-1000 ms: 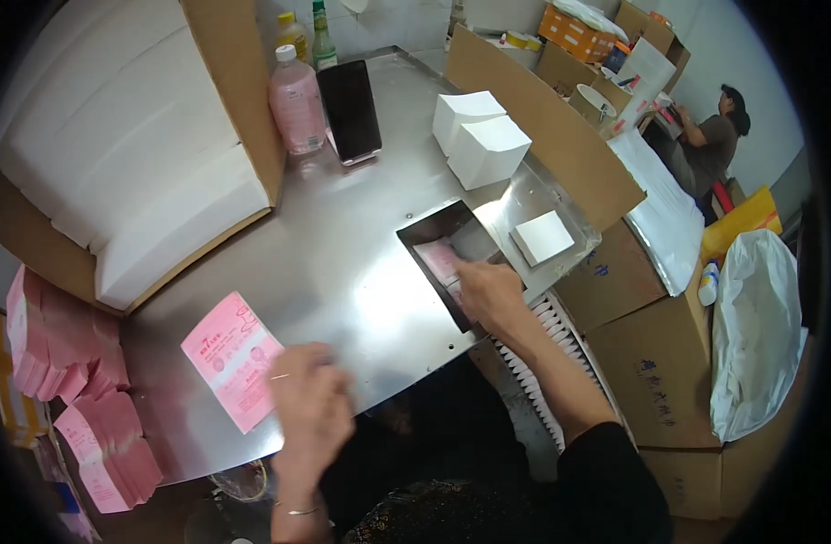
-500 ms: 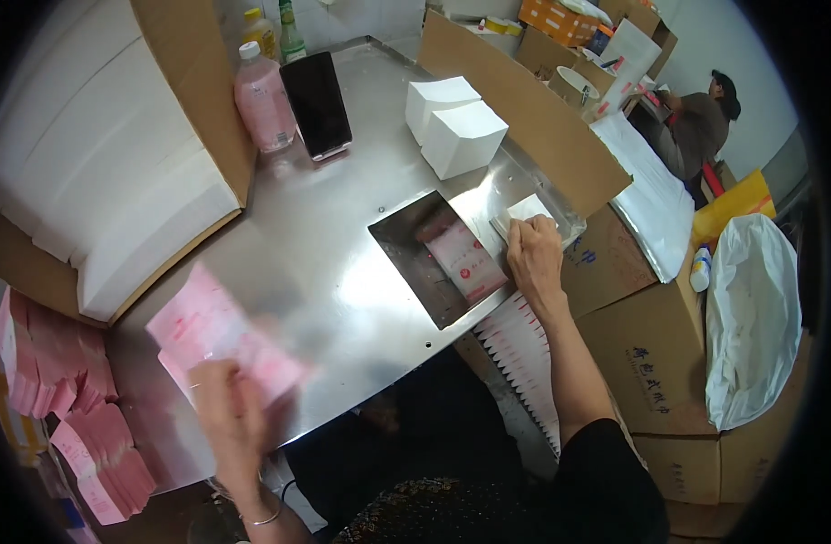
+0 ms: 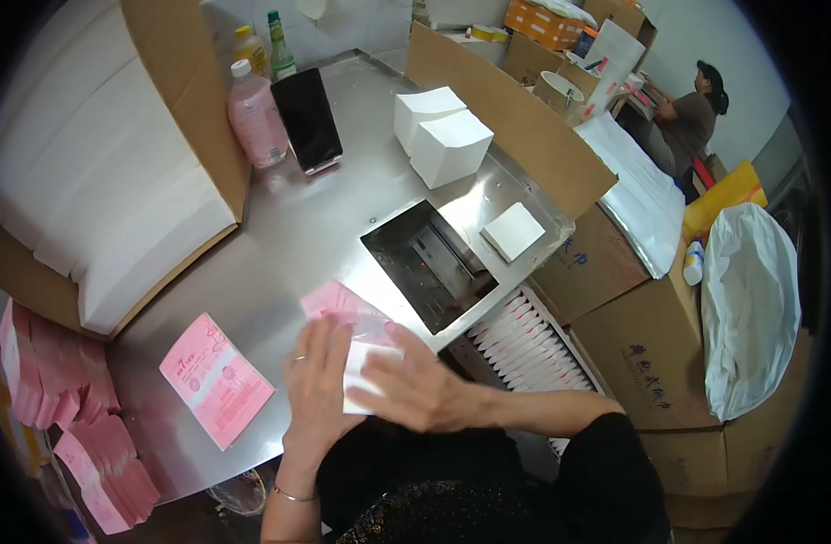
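Two hands (image 3: 318,370) beside pink pouch (image 3: 218,381)

L hand (image 3: 314,381), fingers (image 3: 318,344) fwd; R hand (image 3: 415,390) nr, R forearm (image 3: 538,411) crosswise.

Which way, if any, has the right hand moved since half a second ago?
Yes: judged against the table opening, the right hand has moved from its right side to its lower left, nearer the body.

Bright light surrounds us here, glaring off the metal bench (image 3: 275,254), with left hand (image 3: 318,376) and right hand (image 3: 415,388) blurred, margins bowed and dark.
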A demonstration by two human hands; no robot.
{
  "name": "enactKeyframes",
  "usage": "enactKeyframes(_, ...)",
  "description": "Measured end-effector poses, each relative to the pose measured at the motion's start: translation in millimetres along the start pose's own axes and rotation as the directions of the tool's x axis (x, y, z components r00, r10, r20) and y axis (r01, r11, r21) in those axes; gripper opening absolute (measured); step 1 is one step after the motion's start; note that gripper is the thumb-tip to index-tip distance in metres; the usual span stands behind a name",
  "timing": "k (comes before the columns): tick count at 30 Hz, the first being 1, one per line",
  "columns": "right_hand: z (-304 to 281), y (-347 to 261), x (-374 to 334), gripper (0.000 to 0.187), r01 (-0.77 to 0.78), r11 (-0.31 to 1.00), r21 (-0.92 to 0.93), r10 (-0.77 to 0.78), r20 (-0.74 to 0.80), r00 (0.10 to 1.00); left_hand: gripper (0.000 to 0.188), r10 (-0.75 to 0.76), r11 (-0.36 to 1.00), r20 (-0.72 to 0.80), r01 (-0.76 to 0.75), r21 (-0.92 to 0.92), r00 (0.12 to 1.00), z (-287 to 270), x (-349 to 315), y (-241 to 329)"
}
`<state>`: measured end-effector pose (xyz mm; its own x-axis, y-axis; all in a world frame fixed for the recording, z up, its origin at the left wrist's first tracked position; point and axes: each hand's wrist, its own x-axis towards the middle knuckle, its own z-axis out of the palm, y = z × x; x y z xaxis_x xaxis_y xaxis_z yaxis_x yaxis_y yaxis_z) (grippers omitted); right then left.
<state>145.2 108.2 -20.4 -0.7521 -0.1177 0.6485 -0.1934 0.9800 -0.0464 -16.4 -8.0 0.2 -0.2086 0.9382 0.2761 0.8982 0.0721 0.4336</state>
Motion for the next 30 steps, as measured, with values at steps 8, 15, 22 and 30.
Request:
enactKeyframes(8,24.9,28.7,55.5,0.022,-0.363,0.932,0.001,0.355,0.210,0.911,0.070,-0.082,0.963,-0.325,0.159,0.216,0.942,14.8,20.7,17.6)
enactKeyframes(15,-49.9,112.2,-43.1,0.037,-0.751,0.429,-0.502,0.692,-0.352,0.630,0.057,-0.099,0.914,-0.175,0.159,0.373,0.980,13.4,8.6,10.0)
enactKeyframes(22,-33.2,130.5,-48.5,0.014,-0.656,0.600,-0.458,0.630,-0.235,0.740,0.055,-0.032,0.941,-0.230,0.107,0.321,0.973,6.3,14.7,11.1)
enactKeyframes(30,-93.7,210.4,66.7,0.018,-0.674,0.645,-0.361,0.408,-0.583,0.703,0.038,-0.030,0.953,-0.182,0.083,0.293,0.983,16.8,16.5,10.0)
